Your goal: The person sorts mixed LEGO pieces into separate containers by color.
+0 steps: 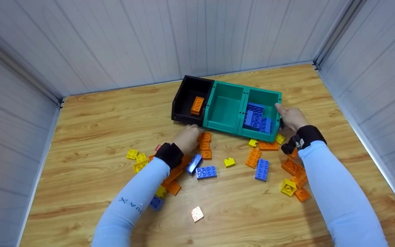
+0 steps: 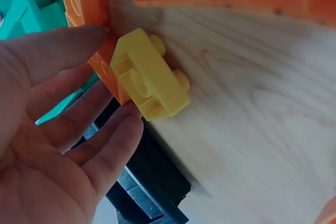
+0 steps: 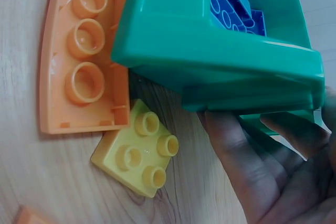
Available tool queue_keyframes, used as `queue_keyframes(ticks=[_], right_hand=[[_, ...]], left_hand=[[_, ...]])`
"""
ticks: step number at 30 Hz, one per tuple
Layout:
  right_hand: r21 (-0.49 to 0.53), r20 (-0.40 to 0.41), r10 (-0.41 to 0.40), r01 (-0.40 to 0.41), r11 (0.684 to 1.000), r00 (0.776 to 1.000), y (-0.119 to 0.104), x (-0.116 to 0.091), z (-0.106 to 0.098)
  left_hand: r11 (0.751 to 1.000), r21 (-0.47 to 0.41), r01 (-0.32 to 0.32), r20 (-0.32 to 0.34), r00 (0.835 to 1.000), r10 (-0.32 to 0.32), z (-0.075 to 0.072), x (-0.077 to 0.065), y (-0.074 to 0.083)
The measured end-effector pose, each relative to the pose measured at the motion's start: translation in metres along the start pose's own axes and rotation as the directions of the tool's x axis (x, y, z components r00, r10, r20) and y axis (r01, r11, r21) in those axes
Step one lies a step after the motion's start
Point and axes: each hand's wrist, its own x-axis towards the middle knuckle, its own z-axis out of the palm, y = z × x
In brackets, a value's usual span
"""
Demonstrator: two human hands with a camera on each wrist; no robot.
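Note:
My left hand (image 1: 186,139) is at the front of the black bin (image 1: 197,120). In the left wrist view its thumb crosses an orange brick (image 2: 108,72), and the fingertips reach that brick's edge; I cannot tell whether they grip it. A yellow brick (image 2: 152,80) overlaps the fingertips there. My right hand (image 1: 292,118) grips the outer end of the right green bin (image 1: 275,118), thumb at the rim and fingers below. Several blue bricks (image 1: 254,116) lie in that bin. The middle green bin (image 1: 225,108) joins it to the black one, which holds an orange brick (image 1: 197,105).
Loose bricks are scattered before the bins: a blue brick (image 1: 206,172), another blue brick (image 1: 262,169), a small yellow brick (image 1: 229,162) and several orange ones. In the right wrist view, an orange brick (image 3: 60,77) and a yellow brick (image 3: 139,153) lie beside the green bin. White panels (image 1: 183,37) enclose the table.

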Motion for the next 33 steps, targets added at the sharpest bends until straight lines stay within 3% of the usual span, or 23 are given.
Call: queue_keyframes(ticks=[3, 10, 16, 20, 24, 28, 33], right_hand=[[-0.025, 0.011, -0.001, 0.001, 1.0, 1.0, 0.001, 0.0, 0.0], [-0.023, 0.043, 0.028, -0.027, 0.999, 0.999, 0.001, -0.001, -0.002], [-0.026, 0.031, 0.043, -0.043, 0.999, 0.999, 0.004, 0.0, -0.003], [-0.013, 0.004, 0.038, -0.038, 0.999, 0.999, 0.004, -0.001, -0.002], [-0.007, -0.028, 0.016, -0.016, 1.0, 0.999, 0.004, -0.001, -0.001], [-0.008, -0.005, 0.005, -0.005, 1.0, 1.0, 0.003, 0.0, -0.001], [0.011, -0.006, 0.013, -0.013, 1.0, 1.0, 0.0, 0.002, 0.001]], left_hand=[[1.0, 0.005, -0.005, 0.011, 1.0, 0.005, 0.0, 0.001, 0.001], [0.996, -0.074, 0.048, 0.048, 0.998, -0.044, -0.011, 0.001, 0.004], [0.988, -0.135, 0.072, -0.007, 0.997, -0.074, -0.034, -0.001, 0.003], [0.966, -0.222, 0.134, -0.054, 0.987, -0.15, -0.05, 0.002, -0.002], [0.943, -0.294, 0.153, -0.159, 0.965, -0.206, -0.064, 0.016, -0.011], [0.952, -0.254, 0.172, -0.256, 0.937, -0.238, -0.072, 0.036, -0.019], [0.948, -0.18, 0.262, -0.238, 0.924, -0.301, -0.078, 0.057, -0.024]])
